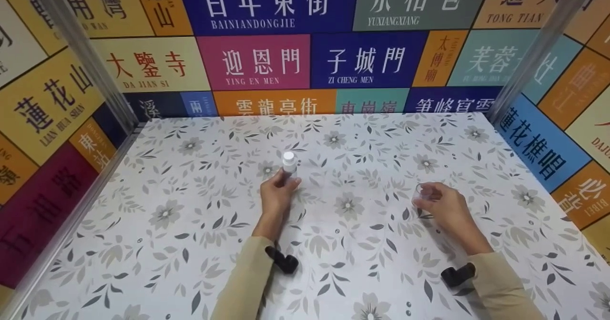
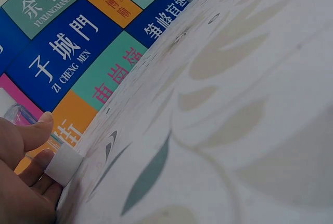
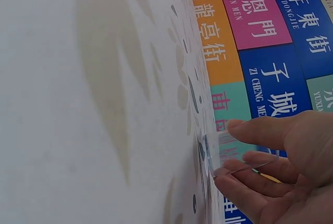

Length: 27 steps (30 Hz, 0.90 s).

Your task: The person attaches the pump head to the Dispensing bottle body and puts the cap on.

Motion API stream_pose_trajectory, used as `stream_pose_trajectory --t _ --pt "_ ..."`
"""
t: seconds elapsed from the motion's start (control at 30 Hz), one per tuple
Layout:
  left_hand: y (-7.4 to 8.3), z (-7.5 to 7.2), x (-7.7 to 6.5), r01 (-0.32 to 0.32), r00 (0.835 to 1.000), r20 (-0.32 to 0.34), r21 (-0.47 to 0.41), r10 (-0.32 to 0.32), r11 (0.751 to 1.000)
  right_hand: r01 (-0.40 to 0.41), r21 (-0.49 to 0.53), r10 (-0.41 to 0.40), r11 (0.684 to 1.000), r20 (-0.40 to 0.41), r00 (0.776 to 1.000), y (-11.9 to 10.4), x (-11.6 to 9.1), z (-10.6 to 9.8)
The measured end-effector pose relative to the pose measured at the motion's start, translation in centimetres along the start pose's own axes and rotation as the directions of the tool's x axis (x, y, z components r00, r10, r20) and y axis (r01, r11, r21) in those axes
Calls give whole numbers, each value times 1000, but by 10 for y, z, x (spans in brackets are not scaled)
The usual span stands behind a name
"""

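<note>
Near the middle of the table, my left hand (image 1: 275, 196) grips a small clear bottle with a white top (image 1: 289, 158). Its thumb and fingers wrap the see-through body. In the left wrist view, a white end piece (image 2: 65, 164) of the bottle sits low, right at the tabletop. My right hand (image 1: 447, 206) is farther right and pinches a small clear cup-like piece (image 3: 209, 153) between thumb and fingers. That piece is transparent, and its lower edge is close against the table in the right wrist view. The two hands are well apart.
The table (image 1: 314, 234) has a white covering printed with grey flowers and leaves. Behind it rises a wall (image 1: 257, 62) of coloured panels with Chinese lettering. Clear upright posts stand at the far corners. A black wrist device (image 1: 282, 260) is on each sleeve.
</note>
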<state>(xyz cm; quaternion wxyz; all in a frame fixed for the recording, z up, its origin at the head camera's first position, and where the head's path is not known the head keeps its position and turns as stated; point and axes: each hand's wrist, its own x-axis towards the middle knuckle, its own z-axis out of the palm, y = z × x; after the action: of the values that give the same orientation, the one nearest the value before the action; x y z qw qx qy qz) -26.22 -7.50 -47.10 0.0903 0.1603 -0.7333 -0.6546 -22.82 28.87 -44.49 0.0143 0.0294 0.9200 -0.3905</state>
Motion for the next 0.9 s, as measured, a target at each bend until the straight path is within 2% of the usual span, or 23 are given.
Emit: stream_pose_trajectory --t 0.27,0.6,0.9 --pt "0 0 0 -7 1000 -9 -13 7 1000 25 -8 -25 1000 -25 999 0 0 0" --pt "-2 0 0 -14 1000 -6 -56 13 998 7 -12 -7 1000 -7 1000 -3 -2 -1" --pt "-1 0 0 12 1000 -1 -4 -12 1000 -2 7 2 1000 -55 999 -10 -3 -1"
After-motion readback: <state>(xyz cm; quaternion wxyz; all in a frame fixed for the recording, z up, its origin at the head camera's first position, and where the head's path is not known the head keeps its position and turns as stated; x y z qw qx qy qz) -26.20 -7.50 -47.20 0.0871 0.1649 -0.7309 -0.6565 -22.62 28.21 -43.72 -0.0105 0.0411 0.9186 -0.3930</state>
